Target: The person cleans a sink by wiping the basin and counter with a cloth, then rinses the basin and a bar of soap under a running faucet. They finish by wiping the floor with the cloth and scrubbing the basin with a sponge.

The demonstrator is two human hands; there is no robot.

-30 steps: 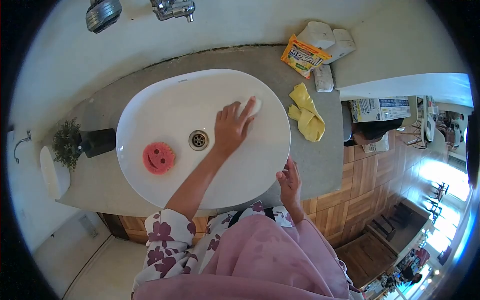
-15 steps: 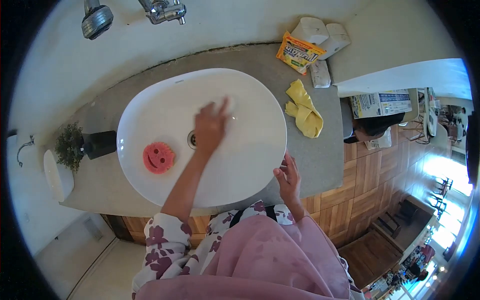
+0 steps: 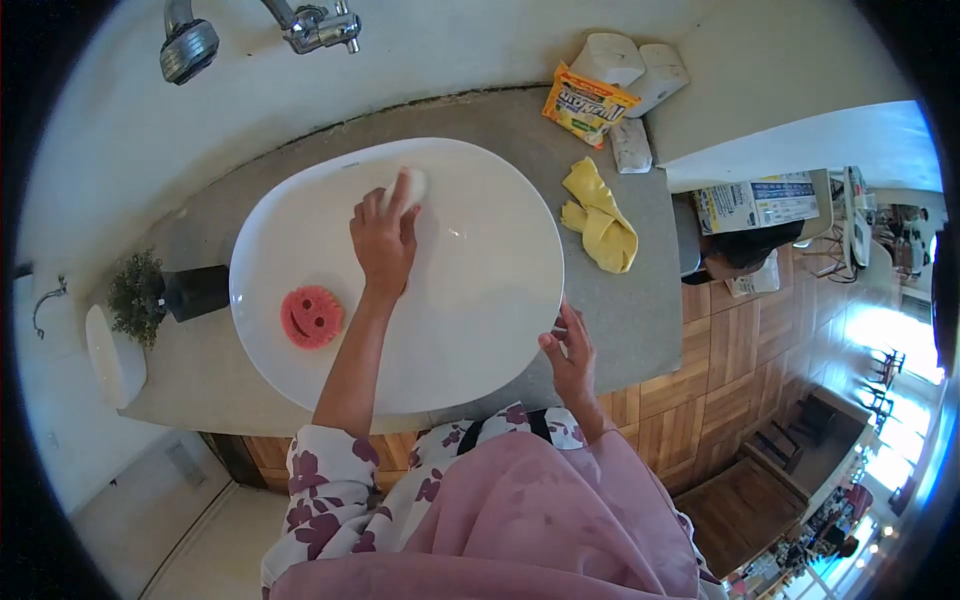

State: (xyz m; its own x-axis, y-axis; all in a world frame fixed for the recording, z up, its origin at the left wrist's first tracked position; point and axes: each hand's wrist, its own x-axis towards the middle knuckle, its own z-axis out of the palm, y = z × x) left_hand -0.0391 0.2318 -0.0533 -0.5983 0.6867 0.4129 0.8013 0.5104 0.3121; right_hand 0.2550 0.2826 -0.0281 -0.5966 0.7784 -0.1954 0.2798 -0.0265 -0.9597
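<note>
Inside the white oval basin (image 3: pixel 480 340), my left hand (image 3: pixel 384 240) presses a small white sponge-like pad (image 3: pixel 417 187) against the inner surface. The index finger lies along the pad, and its exact kind cannot be made out. A pink round sponge (image 3: pixel 311 317) with a smiling face lies in the basin, left of my forearm. My right hand (image 3: pixel 571 352) rests by the basin's right rim, thumb and fingers apart, fingertips at the edge. The drain is hidden behind my left hand.
On the grey counter (image 3: pixel 640 320) lie a yellow cloth (image 3: pixel 605 220) and an orange-yellow packet (image 3: pixel 588 103) beside white containers (image 3: pixel 610 60). A dark pot (image 3: pixel 195 291) with a plant (image 3: pixel 135 295) stands left. A tap (image 3: pixel 322 28) and shower head (image 3: pixel 188 50) hang above.
My left hand has moved left within the basin, and the white pad shows more clearly at its fingertips. The drain is now covered from view. My right hand stays at the rim.
</note>
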